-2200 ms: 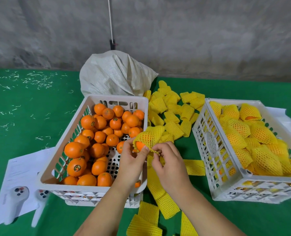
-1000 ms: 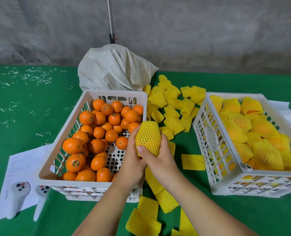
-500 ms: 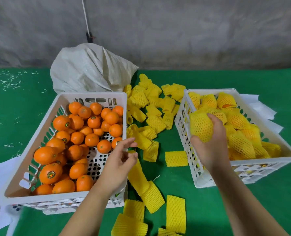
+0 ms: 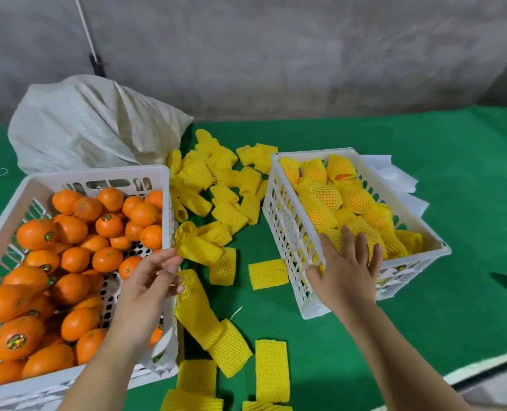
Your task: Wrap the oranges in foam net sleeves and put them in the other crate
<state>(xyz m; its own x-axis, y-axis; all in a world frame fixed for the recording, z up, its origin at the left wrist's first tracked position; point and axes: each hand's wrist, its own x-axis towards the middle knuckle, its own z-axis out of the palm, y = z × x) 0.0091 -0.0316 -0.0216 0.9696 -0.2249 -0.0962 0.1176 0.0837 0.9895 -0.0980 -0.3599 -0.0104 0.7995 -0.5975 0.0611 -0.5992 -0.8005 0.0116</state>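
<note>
- Wrapped oranges (image 4: 325,195), each in a yellow foam net sleeve, fill the white crate (image 4: 288,232) on the right side; the pile reaches about rim height.
- Right hand (image 4: 345,271) is over that crate's near corner, palm down, fingers straight and spread, holding nothing. The fingertips lie on or just above the nearest wrapped fruit; contact cannot be made out. The thumb sits by the crate's near wall.
- Bare oranges (image 4: 74,259), several with small round stickers, lie heaped in a second white crate (image 4: 98,176), to the left of the left hand and beyond it.
- Left hand (image 4: 148,286) is above that crate's right rim, fingers loosely extended and slightly apart. The fingertips reach the edge of a loose foam sleeve (image 4: 200,250); whether they pinch it or only touch it cannot be told.
- Between the two hands and beyond them, many empty foam net sleeves (image 4: 222,185) are scattered on the green worktop (image 4: 424,173), some flat, some curled. More lie nearer the person, below both hands.
- A white woven sack (image 4: 92,126) slumps beyond the left hand, behind the bare-fruit crate, against a grey concrete wall (image 4: 276,54).
- White paper sheets (image 4: 394,176) lie beyond the right hand, tucked partly under the far side of the wrapped-fruit crate.
</note>
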